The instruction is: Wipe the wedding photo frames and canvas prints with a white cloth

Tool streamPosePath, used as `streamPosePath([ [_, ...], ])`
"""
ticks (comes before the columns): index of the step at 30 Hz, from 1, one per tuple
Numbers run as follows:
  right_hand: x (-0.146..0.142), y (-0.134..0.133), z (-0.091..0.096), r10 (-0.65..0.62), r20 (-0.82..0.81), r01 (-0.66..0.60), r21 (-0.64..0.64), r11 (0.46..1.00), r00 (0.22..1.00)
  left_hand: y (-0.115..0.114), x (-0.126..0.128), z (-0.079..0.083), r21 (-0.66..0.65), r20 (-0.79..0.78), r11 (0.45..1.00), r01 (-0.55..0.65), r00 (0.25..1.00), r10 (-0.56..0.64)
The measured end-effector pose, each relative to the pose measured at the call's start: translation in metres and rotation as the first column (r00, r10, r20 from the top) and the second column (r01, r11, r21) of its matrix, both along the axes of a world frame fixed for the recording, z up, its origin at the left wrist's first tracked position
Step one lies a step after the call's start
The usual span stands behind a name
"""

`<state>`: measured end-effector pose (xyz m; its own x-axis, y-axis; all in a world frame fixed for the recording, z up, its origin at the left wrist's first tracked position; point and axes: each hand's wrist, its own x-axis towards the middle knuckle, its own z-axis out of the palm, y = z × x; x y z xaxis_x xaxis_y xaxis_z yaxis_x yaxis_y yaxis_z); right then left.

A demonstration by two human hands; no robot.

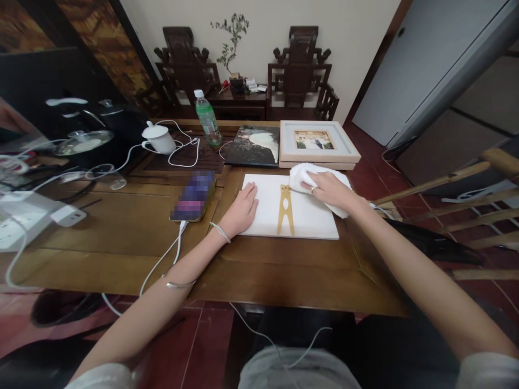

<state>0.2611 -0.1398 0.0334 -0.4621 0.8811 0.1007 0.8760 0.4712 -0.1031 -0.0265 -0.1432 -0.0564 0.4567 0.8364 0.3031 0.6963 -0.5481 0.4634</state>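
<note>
A white board (308,216) with a gold stand piece (286,208) lies face down on the wooden table (121,227). My left hand (242,208) rests on the board's left edge, fingers loosely together and flat. My right hand (330,189) presses a crumpled white cloth (302,175) against the board's upper right corner, fingers curled over it.
Behind the board lie a white picture frame (318,141) and a dark photo print (253,146). A phone (194,197) on a white charging cable, a green bottle (207,118), a white teapot (159,138), and pots with lids at left share the table. Wooden chair rails stand at right.
</note>
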Motion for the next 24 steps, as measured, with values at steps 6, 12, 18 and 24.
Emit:
streamPosePath([
  [6,-0.002,-0.058,-0.002,0.076,0.048,-0.076,-0.012,0.997,0.996,0.0,0.001,-0.001,-0.013,0.012,1.0,-0.005,1.0,0.005],
  [12,0.003,-0.141,0.004,0.227,0.016,-0.226,-0.044,0.973,0.974,-0.002,0.003,0.003,-0.02,-0.008,1.0,-0.016,1.0,0.016],
  [18,0.006,-0.111,0.013,0.135,-0.01,-0.135,-0.119,0.984,0.991,-0.001,0.001,0.002,-0.022,0.008,1.0,-0.002,1.0,0.002],
  [24,-0.018,-0.021,0.007,-0.094,-0.129,0.09,-0.038,0.995,0.987,0.0,0.0,0.001,-0.011,0.009,1.0,0.0,1.0,0.001],
])
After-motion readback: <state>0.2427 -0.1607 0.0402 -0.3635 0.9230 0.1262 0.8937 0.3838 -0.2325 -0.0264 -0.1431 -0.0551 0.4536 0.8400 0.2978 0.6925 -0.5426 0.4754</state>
